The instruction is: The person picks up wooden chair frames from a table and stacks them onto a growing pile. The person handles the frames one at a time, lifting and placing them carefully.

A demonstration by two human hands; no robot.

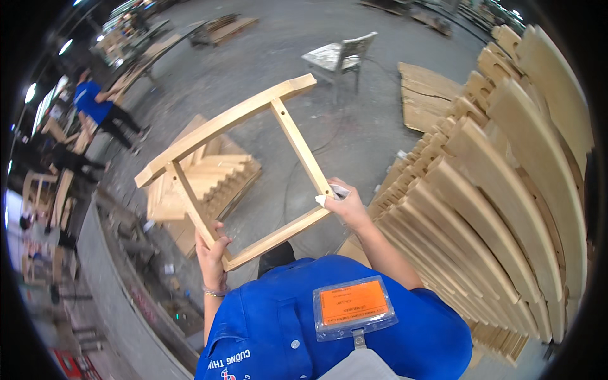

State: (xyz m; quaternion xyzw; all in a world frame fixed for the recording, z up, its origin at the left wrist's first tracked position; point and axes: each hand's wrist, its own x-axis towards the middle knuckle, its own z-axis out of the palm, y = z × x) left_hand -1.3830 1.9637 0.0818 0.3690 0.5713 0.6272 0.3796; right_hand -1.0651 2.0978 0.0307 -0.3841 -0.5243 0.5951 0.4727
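Note:
A light wooden chair seat frame (pixel 299 143) is held up in front of me, tilted, with its longer curved rail at the far end. Two side rails with small dark holes run from that rail to a straight near rail. Around the near left corner wrap the fingers of my left hand (pixel 213 254). At the near right corner my right hand (pixel 348 206) grips the frame, with a crumpled whitish piece (pixel 340 191), perhaps sandpaper or cloth, between palm and wood. Some fingers of both hands are hidden.
On my right stands a tall row of curved wooden panels (pixel 500 183). Beyond the frame, wooden parts (pixel 215 174) are stacked on cardboard. A pale chair (pixel 339 57) stands farther off. A long grey machine bed (pixel 120 285) lies left; a person in blue (pixel 95 101) works behind it.

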